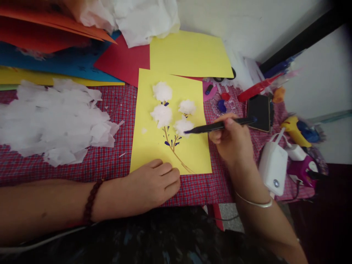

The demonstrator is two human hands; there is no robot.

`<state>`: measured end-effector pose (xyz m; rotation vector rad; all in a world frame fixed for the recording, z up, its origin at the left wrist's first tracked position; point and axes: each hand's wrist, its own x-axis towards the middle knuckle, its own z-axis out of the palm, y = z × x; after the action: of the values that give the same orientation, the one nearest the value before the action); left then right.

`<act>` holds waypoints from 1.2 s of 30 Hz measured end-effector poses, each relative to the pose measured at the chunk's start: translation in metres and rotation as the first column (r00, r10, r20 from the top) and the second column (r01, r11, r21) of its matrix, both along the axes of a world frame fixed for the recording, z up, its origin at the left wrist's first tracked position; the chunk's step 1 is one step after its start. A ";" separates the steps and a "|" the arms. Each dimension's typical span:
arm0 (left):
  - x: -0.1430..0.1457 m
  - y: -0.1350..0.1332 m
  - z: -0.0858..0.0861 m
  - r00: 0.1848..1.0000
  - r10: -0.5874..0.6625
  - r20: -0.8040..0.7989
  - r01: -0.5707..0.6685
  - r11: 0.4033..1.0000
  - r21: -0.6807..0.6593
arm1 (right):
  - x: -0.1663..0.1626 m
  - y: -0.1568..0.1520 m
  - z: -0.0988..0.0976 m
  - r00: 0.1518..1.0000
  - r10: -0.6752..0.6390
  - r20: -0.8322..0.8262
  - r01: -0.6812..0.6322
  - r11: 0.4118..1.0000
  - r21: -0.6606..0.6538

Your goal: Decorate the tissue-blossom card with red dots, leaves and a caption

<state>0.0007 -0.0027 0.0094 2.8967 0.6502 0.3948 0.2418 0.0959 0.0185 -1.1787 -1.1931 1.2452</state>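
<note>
Right hand pinching pen, tip at lowest white puff on yellow sheet; pen tip blurry, contact unclear; left hand flat, fingers together, pressing the sheet's bottom edge.

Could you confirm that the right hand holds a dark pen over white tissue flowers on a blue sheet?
Not quite: the sheet is yellow, not blue. The head view shows the right hand holding the dark pen over white tissue flowers on that yellow sheet.
</note>
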 end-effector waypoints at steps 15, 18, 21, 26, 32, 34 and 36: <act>0.001 -0.002 -0.015 0.999 0.017 0.041 -0.020 0.997 0.078 | 0.074 0.051 -0.016 0.870 -0.453 0.193 0.381 0.868 0.320; 0.001 -0.002 -0.014 0.998 0.025 0.050 -0.029 0.996 0.086 | 0.075 0.054 -0.023 0.860 -0.455 0.229 0.362 0.862 0.354; 0.001 -0.003 -0.015 0.998 0.033 0.058 -0.038 0.995 0.095 | 0.076 0.057 -0.027 0.860 -0.449 0.243 0.344 0.861 0.374; 0.001 -0.001 -0.015 0.999 0.020 0.037 -0.023 0.996 0.083 | 0.072 0.058 -0.027 0.863 -0.418 0.283 0.310 0.882 0.355; 0.001 0.000 -0.004 1.000 -0.014 -0.027 0.015 0.999 0.051 | 0.071 0.057 -0.026 0.879 -0.419 0.228 0.338 0.884 0.323; 0.001 0.001 -0.002 1.000 -0.009 -0.027 0.010 0.998 0.059 | 0.071 0.056 -0.021 0.871 -0.465 0.157 0.403 0.861 0.310; 0.001 0.001 -0.001 1.000 -0.009 -0.028 0.010 0.998 0.064 | 0.068 0.050 -0.013 0.845 -0.532 0.059 0.494 0.817 0.298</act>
<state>0.0013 -0.0015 0.0079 2.9696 0.6392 0.3810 0.3100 0.1460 0.0050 -1.2827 -1.0076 0.5747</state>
